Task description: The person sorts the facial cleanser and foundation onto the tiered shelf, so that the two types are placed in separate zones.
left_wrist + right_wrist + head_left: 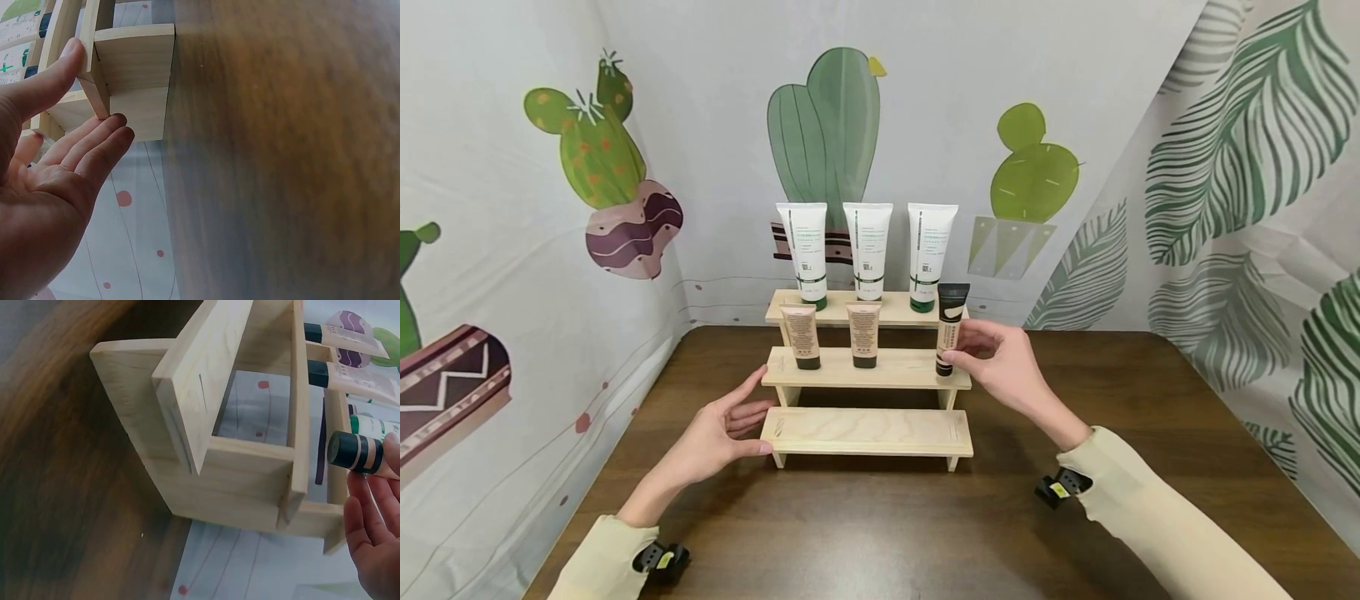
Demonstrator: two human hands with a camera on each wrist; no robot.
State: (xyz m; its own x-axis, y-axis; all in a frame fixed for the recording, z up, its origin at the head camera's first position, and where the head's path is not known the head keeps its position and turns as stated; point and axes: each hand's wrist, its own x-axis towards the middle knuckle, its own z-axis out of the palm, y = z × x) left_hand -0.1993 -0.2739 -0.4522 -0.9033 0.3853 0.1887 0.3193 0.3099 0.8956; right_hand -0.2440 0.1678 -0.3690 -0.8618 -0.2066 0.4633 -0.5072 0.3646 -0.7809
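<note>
My right hand (1000,364) pinches a black-and-beige cosmetic tube (952,329) between thumb and fingers. The tube is upright, black cap (345,450) down, over the right end of the middle shelf of a wooden three-step display stand (868,429). A small gap shows under its cap in the right wrist view. Two beige tubes (804,337) (864,335) with black caps stand on the same shelf, to the left. At the stand's left end, my left hand (718,436) touches the wood with thumb and fingertips, its fingers (100,147) nearly straight.
Three white tubes (807,254) (870,250) (931,254) with green caps stand on the top shelf. The stand sits on a dark brown wooden table (865,533). Behind it hangs a pale cloth (715,125) printed with cacti and leaves.
</note>
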